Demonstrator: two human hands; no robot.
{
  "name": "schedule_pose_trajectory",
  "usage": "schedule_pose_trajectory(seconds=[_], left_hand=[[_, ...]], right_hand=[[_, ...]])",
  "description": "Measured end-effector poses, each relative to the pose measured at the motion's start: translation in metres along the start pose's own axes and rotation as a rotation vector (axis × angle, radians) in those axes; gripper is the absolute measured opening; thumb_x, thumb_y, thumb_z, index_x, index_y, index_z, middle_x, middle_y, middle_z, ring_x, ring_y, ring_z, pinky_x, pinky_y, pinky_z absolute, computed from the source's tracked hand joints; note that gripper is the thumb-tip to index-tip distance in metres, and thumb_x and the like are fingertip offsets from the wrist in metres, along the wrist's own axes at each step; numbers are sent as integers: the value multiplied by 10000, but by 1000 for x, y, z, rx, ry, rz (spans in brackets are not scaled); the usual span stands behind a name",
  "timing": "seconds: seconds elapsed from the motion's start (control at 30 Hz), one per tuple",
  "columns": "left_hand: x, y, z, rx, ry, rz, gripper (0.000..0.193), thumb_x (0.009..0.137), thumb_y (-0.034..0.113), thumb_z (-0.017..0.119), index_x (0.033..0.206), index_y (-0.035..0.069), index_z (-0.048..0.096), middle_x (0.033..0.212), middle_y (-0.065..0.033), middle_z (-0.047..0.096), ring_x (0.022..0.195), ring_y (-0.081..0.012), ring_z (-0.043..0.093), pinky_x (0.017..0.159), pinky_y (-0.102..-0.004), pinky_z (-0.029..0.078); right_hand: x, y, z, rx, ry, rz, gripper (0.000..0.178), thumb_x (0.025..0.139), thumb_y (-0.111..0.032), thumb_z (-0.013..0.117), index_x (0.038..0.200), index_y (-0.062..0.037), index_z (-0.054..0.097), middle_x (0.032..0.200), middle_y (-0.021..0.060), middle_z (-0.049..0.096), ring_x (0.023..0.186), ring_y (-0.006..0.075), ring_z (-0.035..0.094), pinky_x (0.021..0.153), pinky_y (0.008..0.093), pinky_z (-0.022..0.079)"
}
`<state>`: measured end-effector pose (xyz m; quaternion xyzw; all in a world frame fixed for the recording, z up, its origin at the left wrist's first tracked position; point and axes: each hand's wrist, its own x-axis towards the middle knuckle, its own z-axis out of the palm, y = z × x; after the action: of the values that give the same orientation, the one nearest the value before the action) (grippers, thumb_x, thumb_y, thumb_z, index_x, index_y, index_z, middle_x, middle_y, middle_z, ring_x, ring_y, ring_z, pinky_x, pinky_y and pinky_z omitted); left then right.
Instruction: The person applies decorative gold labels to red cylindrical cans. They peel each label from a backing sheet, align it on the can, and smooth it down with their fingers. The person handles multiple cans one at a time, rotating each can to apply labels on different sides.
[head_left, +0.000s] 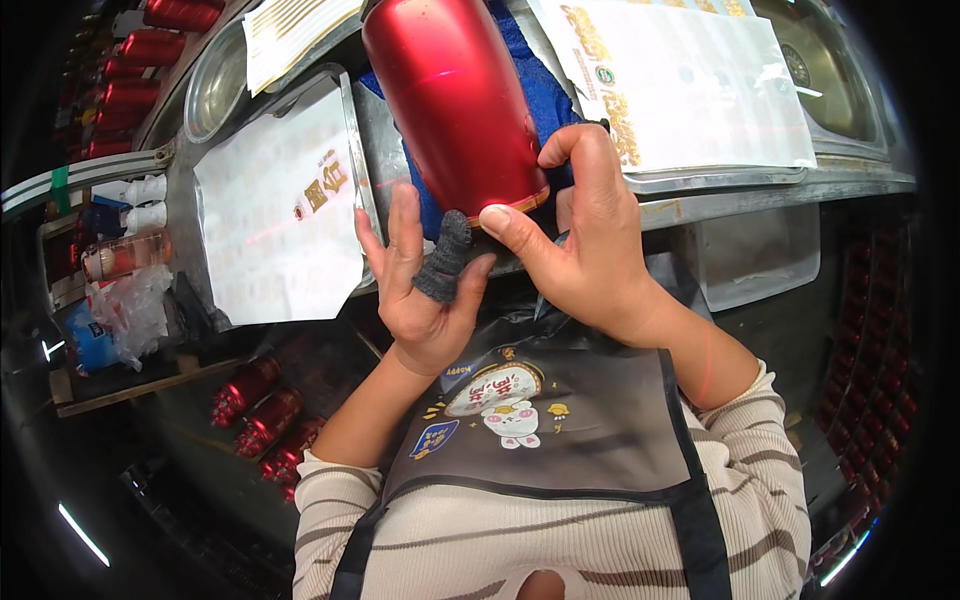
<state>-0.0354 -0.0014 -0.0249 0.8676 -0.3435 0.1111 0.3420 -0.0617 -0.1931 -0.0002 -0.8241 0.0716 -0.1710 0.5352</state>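
A shiny red metal cylinder (455, 95), like a gas bottle or canister, lies on a blue cloth (545, 75) with its gold-rimmed end towards me. My right hand (595, 220) has its thumb on that rim and its bent index finger against the cylinder's right side. The other right fingers curl underneath and are partly hidden. My left hand (430, 275) is open at the same end, palm up with fingers spread. A dark grey knitted finger sleeve (442, 262) covers its index finger, whose tip meets the rim.
Printed sheets with gold lettering lie left (275, 235) and right (700, 100) on metal trays. A steel bowl (215, 85) stands at the far left and a metal basin (825, 70) at the far right. Several red cylinders (270, 420) stand below left. A translucent bin (760, 255) sits below the bench.
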Motion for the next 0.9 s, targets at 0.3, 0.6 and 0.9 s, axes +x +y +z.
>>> schedule_pose_trajectory(seconds=[0.3,0.6,0.9], left_hand=[[25,5,10,-152,95,-51,604,779,109,833,1303,-65,589,1467,-290,468,1363,-404,480,1152,-620,192],[32,13,-6,-727,140,-602,631,920,65,691,1473,-49,408,1418,-167,521,1253,-226,536,1088,-361,370],[17,8,-2,-872,127,-629,376,1008,130,593,1354,-3,528,1071,-36,642,934,-90,583,840,-247,468]], right_hand=[[1,6,-4,108,-37,13,444,817,-230,758,1089,-27,471,965,155,511,825,334,571,688,392,503],[-1,-7,11,-68,76,-108,570,744,-330,803,1106,-41,470,983,136,518,827,316,579,590,401,513],[1,-2,16,-116,84,-152,566,741,-298,790,1119,-36,459,976,148,508,770,318,593,545,396,515]])
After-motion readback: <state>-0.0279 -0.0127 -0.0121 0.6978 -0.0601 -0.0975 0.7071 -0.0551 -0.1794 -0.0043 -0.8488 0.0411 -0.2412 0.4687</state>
